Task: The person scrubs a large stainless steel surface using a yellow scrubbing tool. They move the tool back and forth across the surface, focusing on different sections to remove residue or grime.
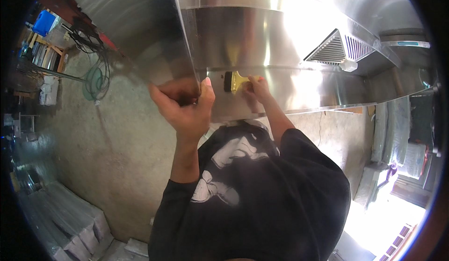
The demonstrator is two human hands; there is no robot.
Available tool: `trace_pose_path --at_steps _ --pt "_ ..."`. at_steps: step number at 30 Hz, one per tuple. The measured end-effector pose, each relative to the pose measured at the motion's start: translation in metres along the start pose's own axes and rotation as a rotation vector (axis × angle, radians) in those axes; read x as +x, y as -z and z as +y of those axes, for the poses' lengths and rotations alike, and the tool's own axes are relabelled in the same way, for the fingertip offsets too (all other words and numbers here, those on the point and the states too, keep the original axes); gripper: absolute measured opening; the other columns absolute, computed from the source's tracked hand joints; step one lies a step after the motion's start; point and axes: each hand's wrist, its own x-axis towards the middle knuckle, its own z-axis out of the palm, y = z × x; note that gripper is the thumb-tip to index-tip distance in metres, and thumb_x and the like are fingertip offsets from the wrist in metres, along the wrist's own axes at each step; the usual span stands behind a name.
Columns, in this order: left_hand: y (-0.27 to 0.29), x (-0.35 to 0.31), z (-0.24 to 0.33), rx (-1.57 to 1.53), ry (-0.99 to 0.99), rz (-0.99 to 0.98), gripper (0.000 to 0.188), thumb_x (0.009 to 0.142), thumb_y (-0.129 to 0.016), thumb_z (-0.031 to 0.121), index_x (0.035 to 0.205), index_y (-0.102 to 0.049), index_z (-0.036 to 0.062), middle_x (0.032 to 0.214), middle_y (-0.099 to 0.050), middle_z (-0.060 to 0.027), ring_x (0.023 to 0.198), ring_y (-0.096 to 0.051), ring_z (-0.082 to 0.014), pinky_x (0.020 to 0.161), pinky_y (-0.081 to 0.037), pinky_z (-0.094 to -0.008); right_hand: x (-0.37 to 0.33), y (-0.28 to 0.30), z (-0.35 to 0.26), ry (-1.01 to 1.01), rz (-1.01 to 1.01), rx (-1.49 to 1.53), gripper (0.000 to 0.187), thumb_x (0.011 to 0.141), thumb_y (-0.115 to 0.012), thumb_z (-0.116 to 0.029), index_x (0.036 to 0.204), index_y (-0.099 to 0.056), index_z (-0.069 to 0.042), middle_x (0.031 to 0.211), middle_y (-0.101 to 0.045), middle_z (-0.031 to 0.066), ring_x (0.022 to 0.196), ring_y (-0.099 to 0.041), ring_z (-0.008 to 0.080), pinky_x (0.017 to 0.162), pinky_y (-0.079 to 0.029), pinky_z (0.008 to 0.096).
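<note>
My right hand is closed round the handle of a yellow flat paintbrush. The brush's dark bristles point left, against or just above a shiny stainless-steel surface. Small dark spots lie on the steel by the bristles. To the left, my left hand grips the lower edge of an upright steel panel, thumb on the near side of the edge. Some of its fingers are hidden, and its reflection shows in the panel.
A slatted metal vent with a white fitting is set into the steel at right. Coiled cables and a green round stand base lie on the concrete floor at left. Wrapped grey stacks fill the lower left; wrapped panels stand at right.
</note>
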Motion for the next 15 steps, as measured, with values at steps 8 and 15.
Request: trace_pose_path --at_steps 8,15 --pt "0.005 -0.001 -0.002 -0.010 0.014 -0.002 0.072 0.082 -0.077 -0.001 0.133 -0.028 -0.0045 0.085 -0.060 -0.0048 0.066 -0.056 -0.0070 0.062 -0.046 -0.0204 0.012 -0.016 0.003 -0.002 0.074 0.106 0.025 0.097 -0.066 -0.025 0.104 -0.063 -0.001 0.086 -0.070 0.0117 0.070 -0.070 0.0206 0.063 -0.059 0.0317" --pt "-0.001 -0.001 -0.001 -0.010 0.002 0.029 0.072 0.082 -0.077 -0.001 0.135 -0.028 -0.0043 0.084 -0.060 -0.0043 0.065 -0.055 -0.0065 0.061 -0.045 -0.0199 -0.003 -0.018 -0.009 -0.016 0.028 0.009 0.028 0.095 -0.068 -0.022 0.100 -0.064 0.006 0.080 -0.069 0.0141 0.063 -0.069 0.0219 0.057 -0.059 0.0340"
